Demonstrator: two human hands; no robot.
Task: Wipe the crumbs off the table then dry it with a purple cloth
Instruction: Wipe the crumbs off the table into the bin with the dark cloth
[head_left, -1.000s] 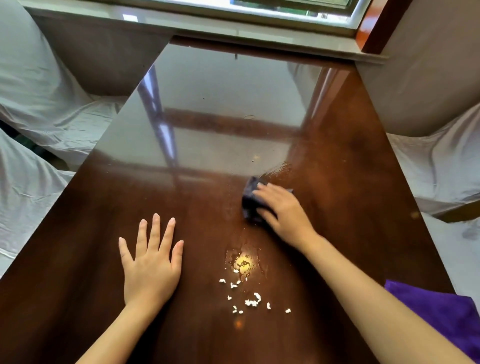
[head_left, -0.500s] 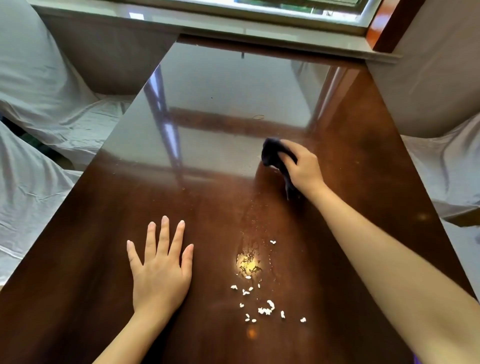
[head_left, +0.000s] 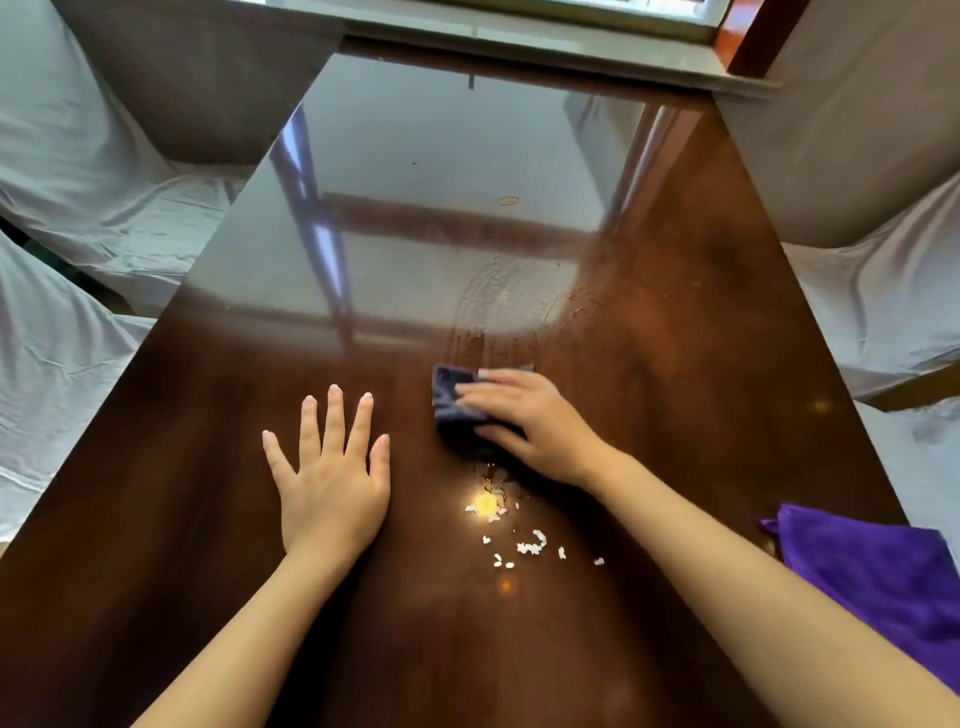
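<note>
Head view: R hand (head_left: 535, 421) lies palm-down on a dark cloth (head_left: 457, 410), fingers (head_left: 480, 397) nearly straight and pointing left, thumb along the cloth's near edge. It presses the cloth flat on the tabletop (head_left: 675, 312) rather than gripping it; whether any fingertip curls under the fabric can't be told. Most of the cloth is covered by the hand, only its left part and a far corner show.

L hand (head_left: 330, 467) is flat on the tabletop, fingers fully spread, holding nothing, well left of the cloth.

Crumbs (head_left: 530, 545), small white bits, are scattered on the tabletop just nearer than the R hand, between the two forearms. Beside them sits a bright yellow glare spot (head_left: 485, 503) w/ wet droplets around it; a few crumbs blend into the glare and are hard to count. Beyond the cloth, curved wet streaks (head_left: 498, 291) show in the window reflection.

Purple cloth (head_left: 878, 577) lies at the tabletop's right edge, near the R forearm, partly hidden by that arm and cut off by the frame's right side. Its full shape can't be made out.

White-draped seats (head_left: 78, 171) flank the tabletop on both sides. Far end meets a window sill (head_left: 519, 47), mostly cropped at top.
</note>
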